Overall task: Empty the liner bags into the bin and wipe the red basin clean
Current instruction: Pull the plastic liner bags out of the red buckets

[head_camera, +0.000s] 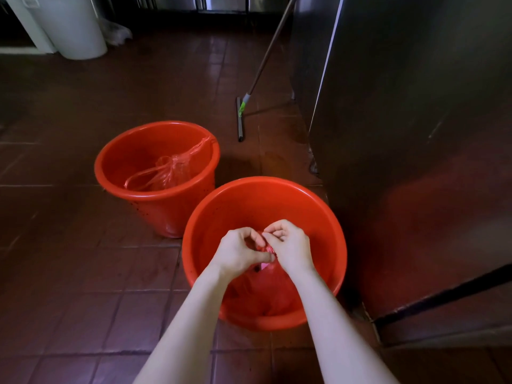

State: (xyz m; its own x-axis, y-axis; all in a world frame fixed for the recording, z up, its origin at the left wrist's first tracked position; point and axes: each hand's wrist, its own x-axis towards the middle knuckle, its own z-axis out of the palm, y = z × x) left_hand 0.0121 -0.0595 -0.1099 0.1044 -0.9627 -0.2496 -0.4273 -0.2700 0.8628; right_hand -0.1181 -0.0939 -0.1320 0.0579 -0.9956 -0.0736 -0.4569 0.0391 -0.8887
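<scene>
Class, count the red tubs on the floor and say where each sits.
2. The far tub stands on the left, holding a clear bag; the near tub sits beneath the left hand and right hand. Others may lie off-frame.

Likely a commercial kitchen's working area, seen from head height looking down. The floor is dark red-brown square tiles (pixel 69 273) with a wet sheen. A tall brushed stainless-steel cabinet (pixel 415 106) fills the right side, and more stainless-steel cabinet doors (pixel 221 2) line the far wall. A long-handled floor squeegee with a metal pole and green collar (pixel 240 120) stands propped beside the tall cabinet. A white cylindrical container (pixel 74 26) stands far left. A round red plastic bucket (pixel 155 202) and a wider red plastic basin (pixel 263 184) sit on the tiles.
</scene>
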